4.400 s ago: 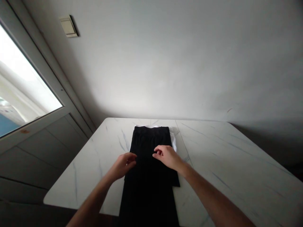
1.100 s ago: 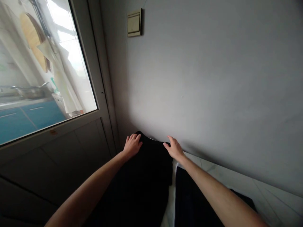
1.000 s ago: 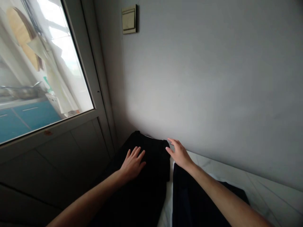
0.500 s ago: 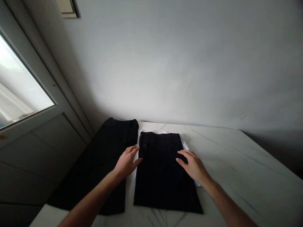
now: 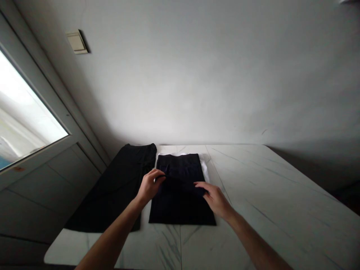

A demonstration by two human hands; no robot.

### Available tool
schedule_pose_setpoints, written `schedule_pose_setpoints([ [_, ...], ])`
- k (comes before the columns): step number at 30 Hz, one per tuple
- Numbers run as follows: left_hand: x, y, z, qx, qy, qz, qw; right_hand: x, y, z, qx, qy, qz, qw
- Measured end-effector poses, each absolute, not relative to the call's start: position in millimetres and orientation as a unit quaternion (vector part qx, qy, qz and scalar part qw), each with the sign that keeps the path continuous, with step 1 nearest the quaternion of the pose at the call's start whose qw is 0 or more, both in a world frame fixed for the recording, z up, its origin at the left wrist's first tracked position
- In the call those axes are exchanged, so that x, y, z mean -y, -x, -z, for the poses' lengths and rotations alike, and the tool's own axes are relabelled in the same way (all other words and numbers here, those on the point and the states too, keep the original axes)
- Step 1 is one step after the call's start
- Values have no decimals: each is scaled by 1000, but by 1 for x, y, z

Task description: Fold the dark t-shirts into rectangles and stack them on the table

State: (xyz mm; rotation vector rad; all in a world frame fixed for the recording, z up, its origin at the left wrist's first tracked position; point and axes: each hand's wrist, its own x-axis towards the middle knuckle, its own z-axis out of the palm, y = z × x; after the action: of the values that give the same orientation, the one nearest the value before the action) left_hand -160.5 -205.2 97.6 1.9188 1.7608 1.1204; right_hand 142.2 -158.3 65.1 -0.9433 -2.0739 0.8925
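A folded black garment (image 5: 182, 210) lies on the marble-patterned table; I cannot make out its exact kind. A white cloth (image 5: 204, 170) shows from under its far edge and right side. My left hand (image 5: 150, 184) pinches the garment's left edge about halfway up, thumb and fingers together. On the opposite edge, my right hand (image 5: 215, 197) grips the same fabric, its thumb partly hidden. The cloth between the hands looks slightly raised. To the left, close to my left forearm, lies a larger black garment (image 5: 112, 191), which looks like trousers, laid flat.
The white marble-patterned table (image 5: 261, 195) stands against a grey wall (image 5: 182, 82). A panelled door (image 5: 56, 180) with a bright window is on the left. A light switch (image 5: 77, 42) sits on the wall at upper left.
Both hands have closed from open, hovering fingers onto the sides of the black garment, and its fabric has lifted a little between them. The view has tilted up and shifted right.
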Motion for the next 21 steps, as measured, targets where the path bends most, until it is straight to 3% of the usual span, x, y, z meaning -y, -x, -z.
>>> schedule_pose_setpoints([
  [2,266,167,-118,-566,-697,-368,243,191,-167,-90,806,319,-412,282],
  [4,324,177,-134,-534,-710,-293,353,217,-192,-112,822,268,-479,154],
  [7,361,185,-140,-475,-710,-199,481,220,-202,-125,821,221,-525,40],
  [9,345,176,-131,-516,-683,-226,465,200,-182,-118,823,264,-497,82],
  [12,291,147,-104,-609,-664,-267,341,165,-130,-96,848,344,-352,198],
  [16,245,109,-72,-671,-696,-180,180,150,-78,-69,879,362,-187,248],
  [21,239,93,-51,-701,-688,-137,125,155,-72,-48,861,373,-164,305],
])
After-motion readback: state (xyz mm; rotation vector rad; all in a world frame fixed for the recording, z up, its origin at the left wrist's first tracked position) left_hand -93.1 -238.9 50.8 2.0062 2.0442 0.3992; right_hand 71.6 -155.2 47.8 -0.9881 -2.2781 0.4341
